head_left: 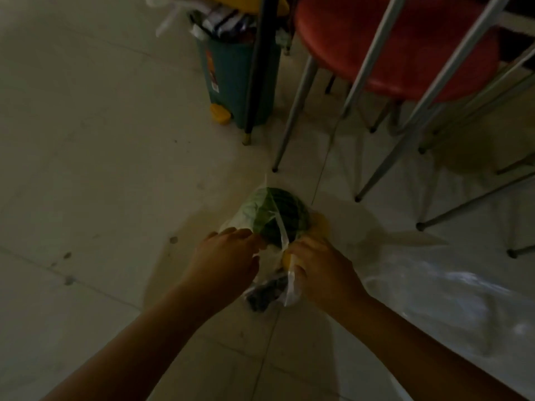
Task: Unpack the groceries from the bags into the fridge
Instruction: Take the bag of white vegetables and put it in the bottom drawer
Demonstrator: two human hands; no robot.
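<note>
My left hand (228, 256) and right hand (321, 267) work a clear thin plastic grocery bag (278, 227) on the pale tiled floor (101, 169). The right hand pinches the bag's film edge; the left presses curled fingers on the opposite edge, though whether it grips I cannot tell. I judge this spreads the mouth for access. A round dark-green striped watermelon (285, 215) sits just beyond my fingertips, inside the bag. A yellow item (318, 227) lies beside it. No fridge is visible.
</note>
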